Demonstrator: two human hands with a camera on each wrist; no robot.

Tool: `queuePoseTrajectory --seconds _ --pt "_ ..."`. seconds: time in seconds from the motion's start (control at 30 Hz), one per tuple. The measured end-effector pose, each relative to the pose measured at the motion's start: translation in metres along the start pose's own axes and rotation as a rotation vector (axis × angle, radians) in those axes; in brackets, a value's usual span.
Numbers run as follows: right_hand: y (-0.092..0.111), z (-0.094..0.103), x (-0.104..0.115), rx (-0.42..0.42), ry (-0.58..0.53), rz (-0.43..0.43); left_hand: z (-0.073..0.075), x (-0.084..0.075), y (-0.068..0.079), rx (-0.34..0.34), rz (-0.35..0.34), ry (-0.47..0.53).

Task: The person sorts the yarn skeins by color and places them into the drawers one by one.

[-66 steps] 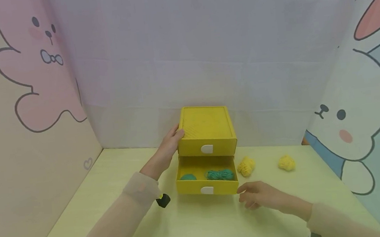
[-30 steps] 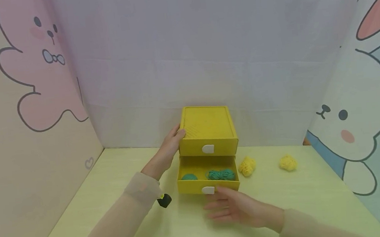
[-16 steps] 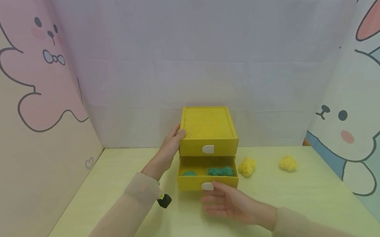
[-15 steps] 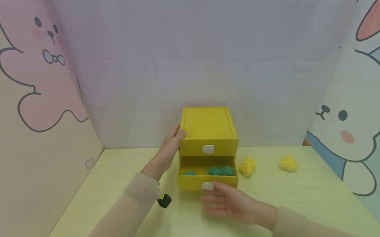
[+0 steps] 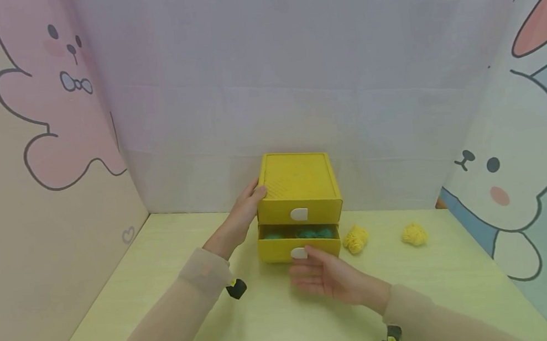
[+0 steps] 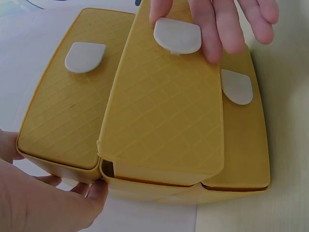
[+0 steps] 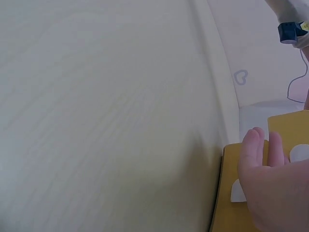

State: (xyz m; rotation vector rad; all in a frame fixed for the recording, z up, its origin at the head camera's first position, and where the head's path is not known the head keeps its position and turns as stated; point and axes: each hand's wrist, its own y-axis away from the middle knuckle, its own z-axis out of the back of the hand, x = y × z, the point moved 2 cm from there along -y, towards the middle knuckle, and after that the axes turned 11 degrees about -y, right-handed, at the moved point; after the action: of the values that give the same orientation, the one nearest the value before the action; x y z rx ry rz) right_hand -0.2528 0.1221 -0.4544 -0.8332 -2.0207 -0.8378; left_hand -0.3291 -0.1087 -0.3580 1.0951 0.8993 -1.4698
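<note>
A small yellow drawer box (image 5: pixel 299 176) stands against the back wall. My left hand (image 5: pixel 242 212) grips its left side, thumb at the top edge and fingers along the wall. In the left wrist view, the middle drawer (image 6: pixel 164 111) sticks out beyond the drawers above and below it. At that drawer's white tab (image 6: pixel 178 36) is my right hand (image 5: pixel 332 278), its thumb and index finger on either side of the tab, the other fingers extended. Green yarn bundles (image 5: pixel 315 233) lie inside the drawer, largely hidden under the upper drawer's front.
Two yellow yarn bundles lie right of the box: a nearer bundle (image 5: pixel 356 239) and a farther bundle (image 5: pixel 414 234). White sheet walls with cartoon animals enclose the pale table (image 5: pixel 131 296) at the back and sides. Dark wrist cameras ride on both sleeves.
My right hand has come from the drawer's right corner to its tab and moved forward. The drawer has slid further into the box, covering more green yarn. My left hand stays put.
</note>
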Motion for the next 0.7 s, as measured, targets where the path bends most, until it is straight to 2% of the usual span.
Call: queuePoseTrajectory --seconds 0.17,0.7 --pt "-0.009 0.002 0.008 0.016 0.035 0.02 0.0 0.001 -0.002 0.001 0.004 0.002" --pt "-0.029 0.01 0.019 -0.009 0.05 0.048 0.0 0.0 0.0 0.008 0.001 0.006"
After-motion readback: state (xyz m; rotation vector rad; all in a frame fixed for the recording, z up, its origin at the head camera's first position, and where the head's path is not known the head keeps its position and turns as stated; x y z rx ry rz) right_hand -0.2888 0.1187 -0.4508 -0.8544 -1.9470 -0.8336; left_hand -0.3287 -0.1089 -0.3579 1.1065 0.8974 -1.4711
